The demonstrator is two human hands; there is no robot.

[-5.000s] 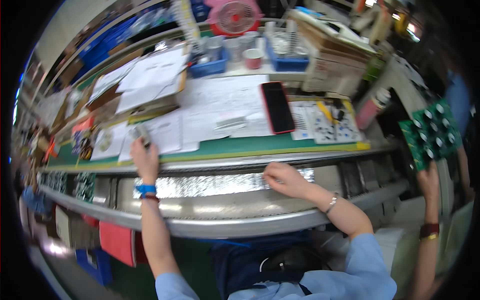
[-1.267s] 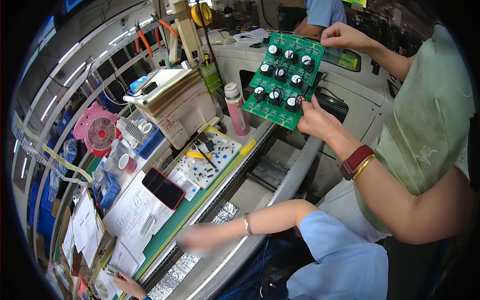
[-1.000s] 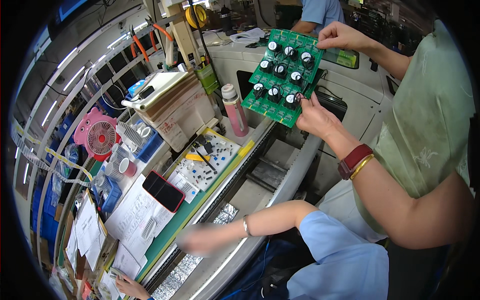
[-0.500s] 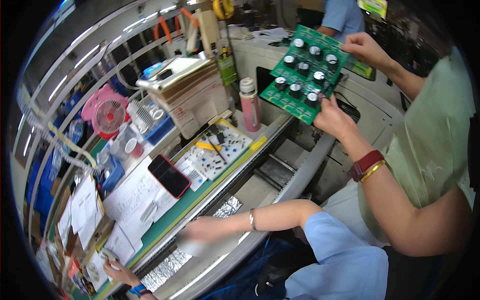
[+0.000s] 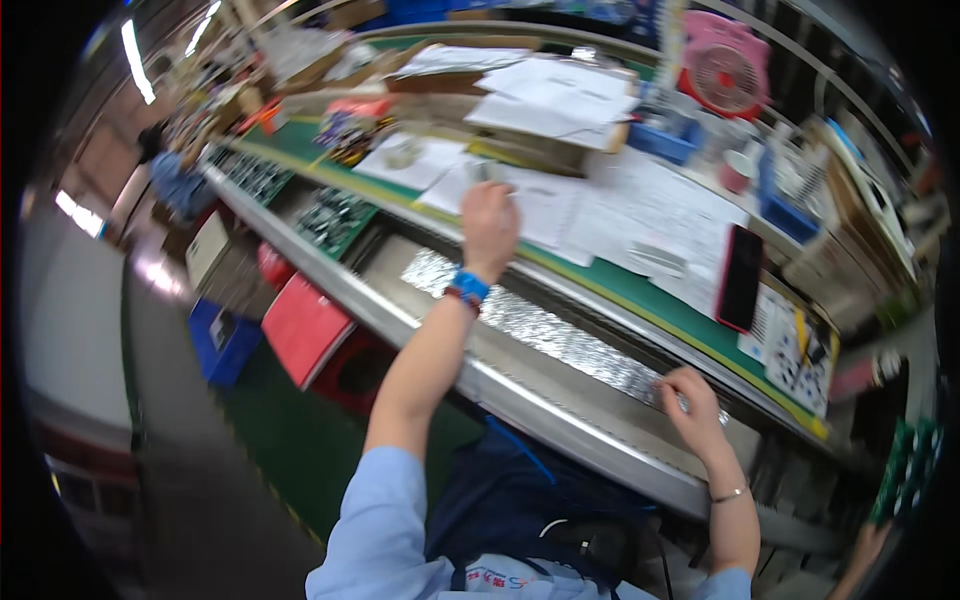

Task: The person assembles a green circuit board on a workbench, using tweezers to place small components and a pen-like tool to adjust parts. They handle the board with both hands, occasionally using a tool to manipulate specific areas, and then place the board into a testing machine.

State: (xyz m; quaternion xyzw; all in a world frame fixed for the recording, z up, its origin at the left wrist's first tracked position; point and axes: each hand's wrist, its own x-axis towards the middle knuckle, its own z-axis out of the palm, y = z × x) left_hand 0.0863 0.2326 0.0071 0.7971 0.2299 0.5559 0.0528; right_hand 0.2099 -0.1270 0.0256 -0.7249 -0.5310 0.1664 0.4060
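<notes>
My left hand, with a blue band at the wrist, is over the papers along the bench's far side. Its fingers are closed at a small pale, blurred object, too indistinct to name. My right hand, wearing a thin bracelet, hovers at the right end of a crinkled silver foil strip in the conveyor channel. Thumb and fingers are curled in a pinch; anything between them is hidden. Another person's hand shows at the right edge beside green circuit boards.
A red-framed phone lies on the papers near a board of small parts. Populated green boards sit farther left on the conveyor. A metal rail runs before me. Behind stand a pink fan and blue bins.
The view has swung left, putting the other person's green boards at the right edge. My right hand, blurred over the channel before, now shows curled fingers. My left hand remains by the papers.
</notes>
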